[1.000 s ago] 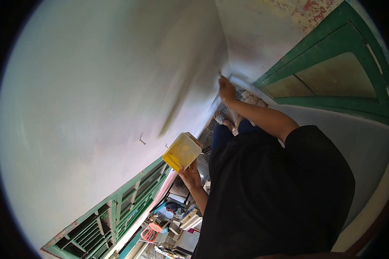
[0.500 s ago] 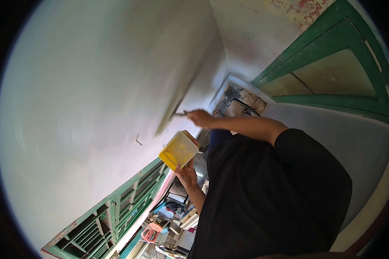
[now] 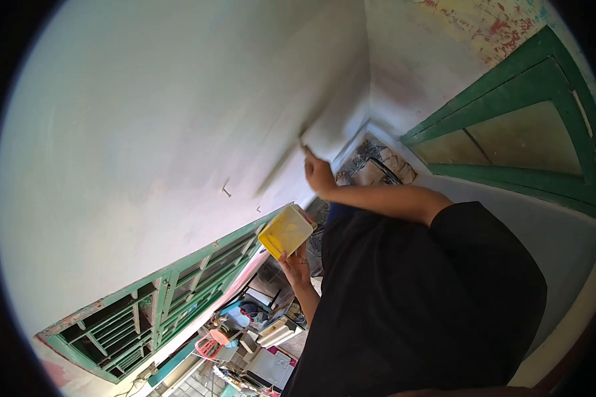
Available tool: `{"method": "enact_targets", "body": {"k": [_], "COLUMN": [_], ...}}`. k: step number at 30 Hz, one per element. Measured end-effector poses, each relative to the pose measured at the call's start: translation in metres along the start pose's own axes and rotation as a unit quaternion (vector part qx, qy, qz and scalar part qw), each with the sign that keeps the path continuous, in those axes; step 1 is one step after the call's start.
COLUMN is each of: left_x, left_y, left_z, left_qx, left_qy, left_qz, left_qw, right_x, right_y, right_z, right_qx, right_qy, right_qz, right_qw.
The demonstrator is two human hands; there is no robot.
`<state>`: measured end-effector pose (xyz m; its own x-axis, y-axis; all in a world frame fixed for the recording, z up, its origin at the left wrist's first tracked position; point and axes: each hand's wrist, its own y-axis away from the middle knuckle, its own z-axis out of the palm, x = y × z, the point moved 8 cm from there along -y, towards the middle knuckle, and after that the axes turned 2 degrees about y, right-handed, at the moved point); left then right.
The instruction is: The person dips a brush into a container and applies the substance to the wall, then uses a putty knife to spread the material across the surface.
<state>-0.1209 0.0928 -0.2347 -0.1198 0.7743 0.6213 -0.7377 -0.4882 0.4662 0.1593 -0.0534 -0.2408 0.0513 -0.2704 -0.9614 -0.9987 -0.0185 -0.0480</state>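
Observation:
My right hand (image 3: 319,175) is closed around a slim hand tool (image 3: 302,140), which lies right at the pale painted wall (image 3: 179,119). The tool is small and blurred here, and I cannot tell what kind it is. A dark, smeared shadow stretches along the wall beside it. Lower down, my left hand (image 3: 297,266) grips a translucent yellow plastic tub (image 3: 287,231) by its side and base. The tub is tilted, its open mouth partly in view, with yellow along one side.
A nail (image 3: 226,191) sticks out of the wall near the tub. Below is a green barred window (image 3: 159,311). A green door (image 3: 496,142) stands at the upper right. Rubble (image 3: 367,155) lies in the floor corner, and household clutter (image 3: 245,337) fills the bottom.
My right hand has moved up and right along the wall with the tool, its wrist now bent upward. The left hand still holds the tub, and the whole view has shifted a little.

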Motion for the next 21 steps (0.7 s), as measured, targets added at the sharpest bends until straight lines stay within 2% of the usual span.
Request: {"method": "enact_targets", "body": {"k": [1,2,4,5,7,8,9,10,11,12,13,15,16,18,19,21], "left_x": [-0.001,-0.001,0.004,0.006,0.009,0.009,0.009,0.009,0.008,0.006,0.005,0.003,0.002,0.003,0.005,0.008], "left_y": [0.0,0.001,0.005,0.008,0.006,0.004,0.002,0.001,0.001,-0.001,-0.002,-0.002,-0.002,-0.001,0.0,0.0], "left_z": [-0.002,-0.004,-0.01,-0.013,-0.014,-0.014,-0.015,-0.016,-0.018,-0.019,-0.02,-0.017,-0.015,-0.008,-0.006,-0.004], "left_qx": [0.004,0.004,0.016,0.019,0.009,0.008,0.003,-0.001,0.001,0.001,0.0,0.001,0.0,-0.002,-0.005,-0.006], "left_qy": [0.007,0.007,-0.009,-0.011,-0.013,-0.011,0.006,0.024,0.026,0.019,0.013,0.015,0.015,0.008,-0.003,-0.008], "left_qz": [0.004,0.002,0.015,0.015,0.011,0.011,0.01,0.011,0.014,0.005,-0.003,-0.007,-0.013,-0.003,0.0,-0.004], "left_qw": [1.0,1.0,1.0,1.0,1.0,1.0,1.0,1.0,1.0,1.0,1.0,1.0,1.0,1.0,1.0,1.0], "right_x": [-0.012,-0.016,-0.023,-0.015,-0.001,-0.004,0.015,0.022,0.023,0.024,0.051,0.073,0.074,0.079,0.057,0.053], "right_y": [0.013,0.026,0.047,0.05,0.035,0.016,-0.009,-0.033,-0.051,-0.063,-0.075,-0.089,-0.092,-0.09,-0.084,-0.061], "right_z": [0.01,0.021,0.04,0.041,0.039,0.022,0.011,-0.011,-0.034,-0.057,-0.073,-0.118,-0.117,-0.14,-0.126,-0.069], "right_qx": [-0.06,-0.164,-0.26,-0.263,-0.335,-0.268,-0.27,-0.212,-0.174,-0.171,-0.109,0.009,0.005,0.204,0.105,0.057], "right_qy": [-0.006,0.002,0.051,0.05,0.044,0.005,0.016,-0.02,0.013,0.008,0.01,0.061,0.06,0.11,0.099,0.058], "right_qz": [-0.021,-0.024,-0.158,-0.155,-0.089,-0.133,-0.071,-0.083,-0.135,-0.113,-0.123,-0.012,-0.016,0.016,0.049,-0.005], "right_qw": [0.998,0.986,0.951,0.951,0.937,0.954,0.96,0.973,0.975,0.979,0.986,0.998,0.998,0.973,0.988,0.997]}}
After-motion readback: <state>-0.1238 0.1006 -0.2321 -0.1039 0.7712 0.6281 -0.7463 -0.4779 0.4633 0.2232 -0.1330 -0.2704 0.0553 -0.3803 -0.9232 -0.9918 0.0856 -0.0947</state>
